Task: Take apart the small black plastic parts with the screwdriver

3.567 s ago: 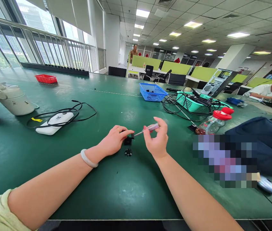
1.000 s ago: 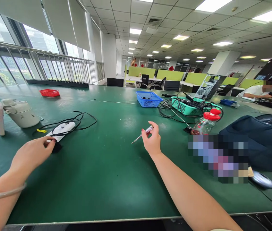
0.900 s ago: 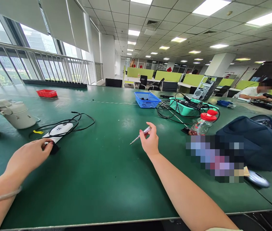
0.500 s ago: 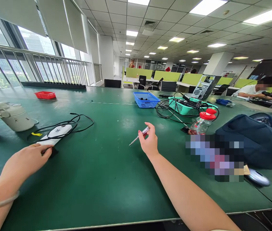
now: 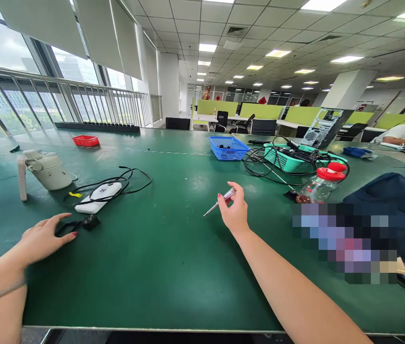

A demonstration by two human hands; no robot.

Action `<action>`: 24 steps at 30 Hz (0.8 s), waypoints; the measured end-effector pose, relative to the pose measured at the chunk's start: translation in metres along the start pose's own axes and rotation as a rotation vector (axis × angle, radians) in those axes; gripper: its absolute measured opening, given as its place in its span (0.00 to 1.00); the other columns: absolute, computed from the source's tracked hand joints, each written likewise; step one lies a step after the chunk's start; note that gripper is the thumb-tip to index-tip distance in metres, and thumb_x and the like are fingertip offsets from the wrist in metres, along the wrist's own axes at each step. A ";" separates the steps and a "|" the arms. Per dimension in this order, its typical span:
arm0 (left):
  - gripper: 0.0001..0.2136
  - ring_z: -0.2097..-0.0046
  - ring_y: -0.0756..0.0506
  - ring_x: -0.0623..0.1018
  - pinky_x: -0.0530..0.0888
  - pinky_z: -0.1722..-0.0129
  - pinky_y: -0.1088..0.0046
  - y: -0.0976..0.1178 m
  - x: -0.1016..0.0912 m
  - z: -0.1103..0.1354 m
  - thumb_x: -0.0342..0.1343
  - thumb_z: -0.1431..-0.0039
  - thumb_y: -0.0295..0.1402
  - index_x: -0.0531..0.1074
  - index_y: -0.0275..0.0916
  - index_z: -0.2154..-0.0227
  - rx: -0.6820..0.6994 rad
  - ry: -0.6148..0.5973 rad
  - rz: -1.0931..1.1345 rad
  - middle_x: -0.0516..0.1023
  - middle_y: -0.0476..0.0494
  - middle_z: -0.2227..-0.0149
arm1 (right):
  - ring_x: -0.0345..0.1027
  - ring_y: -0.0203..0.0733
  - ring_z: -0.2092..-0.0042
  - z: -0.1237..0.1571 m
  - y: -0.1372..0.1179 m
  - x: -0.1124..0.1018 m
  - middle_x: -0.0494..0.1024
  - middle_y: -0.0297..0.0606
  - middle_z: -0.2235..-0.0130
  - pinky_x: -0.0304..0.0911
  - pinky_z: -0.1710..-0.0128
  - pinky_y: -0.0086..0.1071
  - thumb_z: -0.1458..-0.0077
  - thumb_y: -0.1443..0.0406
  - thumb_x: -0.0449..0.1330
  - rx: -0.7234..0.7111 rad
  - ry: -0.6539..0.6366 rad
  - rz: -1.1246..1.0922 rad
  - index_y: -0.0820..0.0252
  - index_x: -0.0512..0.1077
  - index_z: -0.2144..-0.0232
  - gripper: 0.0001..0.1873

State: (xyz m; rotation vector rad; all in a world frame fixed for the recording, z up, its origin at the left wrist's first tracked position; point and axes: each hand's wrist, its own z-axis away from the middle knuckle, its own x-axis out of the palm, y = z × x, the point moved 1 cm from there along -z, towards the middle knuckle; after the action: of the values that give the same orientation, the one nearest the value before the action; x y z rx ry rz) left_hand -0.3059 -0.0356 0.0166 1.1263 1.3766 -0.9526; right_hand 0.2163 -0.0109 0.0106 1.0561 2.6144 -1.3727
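Observation:
My left hand (image 5: pixel 47 236) rests low over the table's left side, thumb and forefinger spread apart. Between and just beyond those fingers lies a small black object (image 5: pixel 90 221) with a dark strap-like part; its kind is unclear. A white power bank (image 5: pixel 102 197) with a black cable (image 5: pixel 136 192) looped over it lies behind. My right hand (image 5: pixel 236 210) is closed around the clear-and-red handle of a small screwdriver (image 5: pixel 220 202). The screwdriver's thin metal shaft slants down to the left above the green table (image 5: pixel 152 272).
At left stand a cream lidded cup (image 5: pixel 50 172) and a red tray (image 5: pixel 85 140). Farther back are a blue basket (image 5: pixel 229 151) and a green basket (image 5: pixel 284 162) of cables. Right of my arm are a red-lidded jar (image 5: pixel 322 184) and a dark blue bag (image 5: pixel 385 200).
My left fingers have opened, and the small black object now shows between them. The whole view has shifted so things appear farther right. My right hand keeps its grip on the screwdriver.

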 end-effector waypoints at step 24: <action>0.29 0.53 0.36 0.79 0.73 0.51 0.63 0.066 -0.024 0.026 0.44 0.44 0.45 0.72 0.40 0.43 0.178 0.075 0.072 0.81 0.37 0.54 | 0.70 0.40 0.73 0.000 -0.001 -0.002 0.74 0.28 0.73 0.67 0.67 0.36 0.44 0.58 0.58 -0.019 0.013 -0.001 0.57 0.63 0.48 0.22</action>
State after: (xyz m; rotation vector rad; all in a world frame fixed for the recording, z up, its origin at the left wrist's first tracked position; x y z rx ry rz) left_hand -0.2357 -0.0476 0.0401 1.3487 1.3215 -1.0039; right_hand 0.2168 -0.0124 0.0120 1.0647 2.6321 -1.3436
